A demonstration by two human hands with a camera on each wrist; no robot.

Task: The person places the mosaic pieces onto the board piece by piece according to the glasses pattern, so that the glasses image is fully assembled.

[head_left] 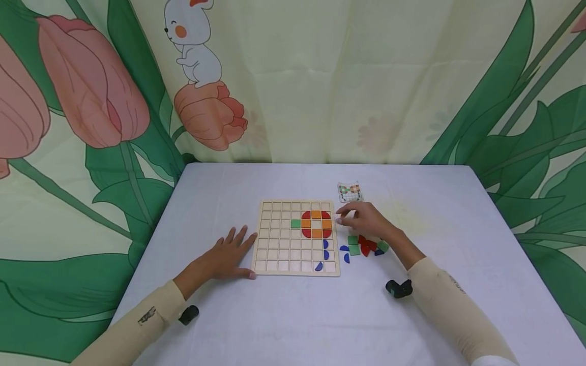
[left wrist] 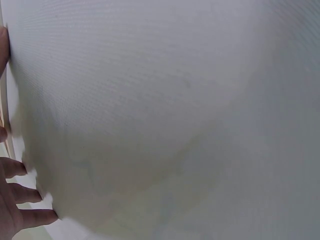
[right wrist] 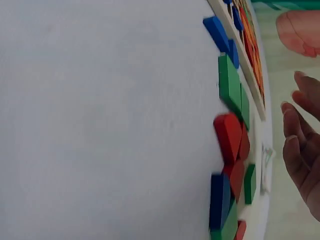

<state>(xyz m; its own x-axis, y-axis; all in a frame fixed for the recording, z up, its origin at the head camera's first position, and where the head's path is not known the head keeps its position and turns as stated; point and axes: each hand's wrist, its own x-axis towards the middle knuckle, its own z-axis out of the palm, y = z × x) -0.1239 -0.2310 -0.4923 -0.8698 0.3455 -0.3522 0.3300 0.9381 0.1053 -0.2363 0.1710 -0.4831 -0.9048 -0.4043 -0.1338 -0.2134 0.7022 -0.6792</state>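
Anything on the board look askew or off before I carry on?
Yes: the lowest blue piece on the board sits tilted, its flat edge slanting, whereas the two blue pieces higher up stand straight. I see no damage.

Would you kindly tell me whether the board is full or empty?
Partly full: the board holds red, orange, green and blue pieces, while most squares are bare.

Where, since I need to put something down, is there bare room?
Table lies bare in front of the board between both sleeves, and beyond the left hand. It is crowded right of the board: loose blocks near the right hand, with the card further back.
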